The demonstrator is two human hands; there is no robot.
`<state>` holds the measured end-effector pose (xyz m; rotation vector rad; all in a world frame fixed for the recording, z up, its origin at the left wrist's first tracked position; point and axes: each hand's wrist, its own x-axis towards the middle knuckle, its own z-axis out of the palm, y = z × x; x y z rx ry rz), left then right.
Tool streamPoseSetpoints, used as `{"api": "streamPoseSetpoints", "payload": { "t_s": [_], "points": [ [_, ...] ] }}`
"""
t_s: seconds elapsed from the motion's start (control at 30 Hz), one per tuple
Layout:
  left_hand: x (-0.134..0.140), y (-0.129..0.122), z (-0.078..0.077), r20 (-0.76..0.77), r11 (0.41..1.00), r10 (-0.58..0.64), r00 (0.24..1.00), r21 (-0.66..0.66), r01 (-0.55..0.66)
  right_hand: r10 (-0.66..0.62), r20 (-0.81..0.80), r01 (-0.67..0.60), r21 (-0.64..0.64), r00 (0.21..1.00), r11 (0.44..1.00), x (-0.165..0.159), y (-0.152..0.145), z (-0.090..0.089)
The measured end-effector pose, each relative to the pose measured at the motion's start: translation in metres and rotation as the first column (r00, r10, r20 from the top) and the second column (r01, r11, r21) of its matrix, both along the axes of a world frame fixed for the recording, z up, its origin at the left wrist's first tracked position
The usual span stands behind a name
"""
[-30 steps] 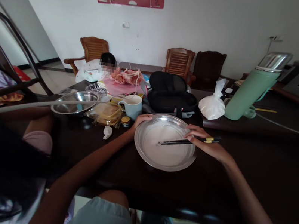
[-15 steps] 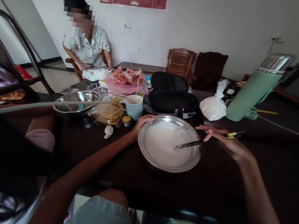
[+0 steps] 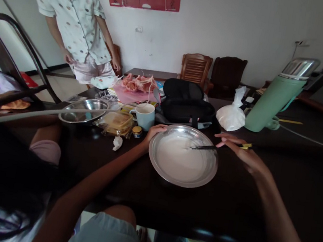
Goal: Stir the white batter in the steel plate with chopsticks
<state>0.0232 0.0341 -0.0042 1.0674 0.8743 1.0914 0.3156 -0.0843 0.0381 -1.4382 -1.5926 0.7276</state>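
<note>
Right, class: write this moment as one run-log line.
left hand: on bowl rim | right hand: holds chopsticks, tips inside bowl | contents: white liquid

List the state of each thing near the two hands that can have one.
Large metal bowl, holding whitish liquid; left hand at its rim
Chopsticks, in the right hand's grip, tips inside the bowl
Plastic bag, filled with white contents, gathered shut
Green flask, capped
Small jar, lid on
Mug, upright, contents unclear
White wad, crumpled
</note>
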Motion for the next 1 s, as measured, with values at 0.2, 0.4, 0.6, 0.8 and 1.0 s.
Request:
{"api": "streamPoseSetpoints", "payload": {
  "t_s": [0.2,0.4,0.6,0.8,1.0],
  "points": [
    [-0.002,0.001,-0.004,-0.008,0.999,0.013,1.000,0.037,-0.013,0.206,0.040,-0.204,-0.058,0.978,0.977,-0.005,-0.010,0.009],
    [-0.002,0.001,-0.002,0.000,0.999,0.007,1.000,0.032,-0.007,0.184,0.089,-0.187,0.036,0.979,0.982,-0.039,-0.007,-0.004],
    [-0.005,-0.003,-0.003,0.119,0.979,-0.170,0.978,-0.089,0.181,-0.094,0.107,0.087,0.073,0.990,0.994,-0.018,0.002,-0.008],
    [-0.018,-0.020,-0.003,0.150,0.937,-0.235,0.960,-0.229,0.266,0.012,0.069,-0.008,-0.047,0.998,0.999,-0.003,-0.001,0.001],
    [-0.017,-0.025,0.001,0.092,0.935,-0.213,0.973,-0.269,0.230,0.136,0.076,-0.134,-0.035,0.988,0.990,-0.029,-0.006,-0.002]
  ]
}}
